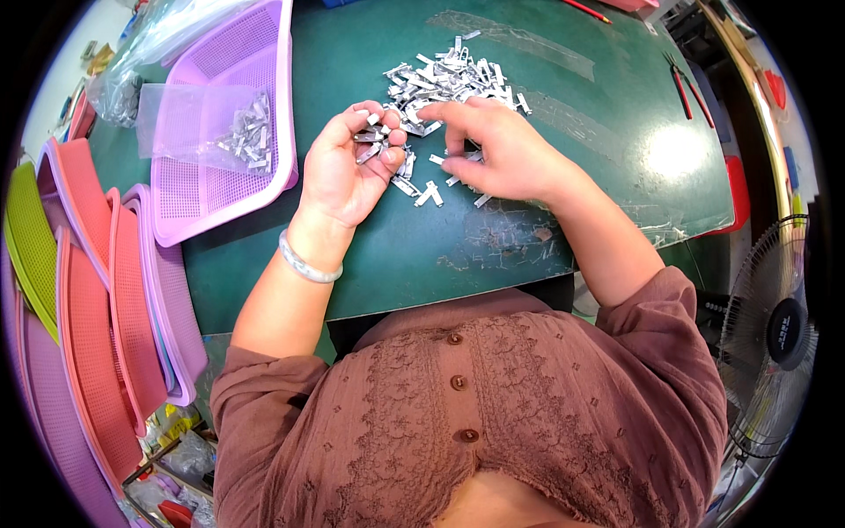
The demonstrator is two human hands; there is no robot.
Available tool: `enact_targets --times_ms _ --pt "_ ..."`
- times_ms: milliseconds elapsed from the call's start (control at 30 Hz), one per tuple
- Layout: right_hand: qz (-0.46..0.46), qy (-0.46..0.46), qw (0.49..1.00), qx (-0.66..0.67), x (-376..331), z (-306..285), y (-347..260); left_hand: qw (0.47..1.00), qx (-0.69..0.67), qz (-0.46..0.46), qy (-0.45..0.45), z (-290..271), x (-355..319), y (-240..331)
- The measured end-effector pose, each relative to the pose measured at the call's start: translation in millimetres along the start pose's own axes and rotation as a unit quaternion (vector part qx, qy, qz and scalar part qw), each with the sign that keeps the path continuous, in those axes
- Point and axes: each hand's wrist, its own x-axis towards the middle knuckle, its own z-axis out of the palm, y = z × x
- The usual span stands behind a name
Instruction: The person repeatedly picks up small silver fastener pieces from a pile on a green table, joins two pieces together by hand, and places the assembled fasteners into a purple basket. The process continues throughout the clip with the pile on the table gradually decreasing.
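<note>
My left hand [348, 172] is turned palm up with its fingers curled around several small metal strips [371, 141]. Over the near edge of a heap of similar silver-grey strips [449, 77] is my right hand [502, 150], palm down. Its index finger reaches left toward the held strips, and its thumb is apart from that fingertip. A small strip [437, 159] lies at the thumb tip; I cannot tell whether the two touch. Loose strips [429, 194] are scattered on the green table [396, 264] between my hands. Part of the heap is hidden behind my right hand.
Left of my hands, a purple plastic basket [224, 207] holds a clear bag [180, 123] containing more strips. Stacked pink and purple baskets [97, 290] stand beside the table's left side. Red-handled pliers [679, 92] lie at the right, and a fan [775, 334] stands lower right.
</note>
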Motion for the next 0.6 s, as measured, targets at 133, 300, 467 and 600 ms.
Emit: enact_targets --times_ms 133,300,467,600 --pt "-0.026 0.002 0.996 -0.089 -1 4 -5 1.000 0.006 -0.008 0.012 3 -1 1" --pt "-0.014 0.027 0.999 -0.043 -1 9 -2 0.988 0.142 -0.002 0.055 7 -2 -1" --pt "0.078 0.055 0.978 0.187 -2 3 0 0.952 0.303 -0.015 0.046 13 -5 -5" --pt "0.068 0.106 0.962 0.242 -1 7 4 0.908 0.419 -0.018 0.019 21 -10 -9"
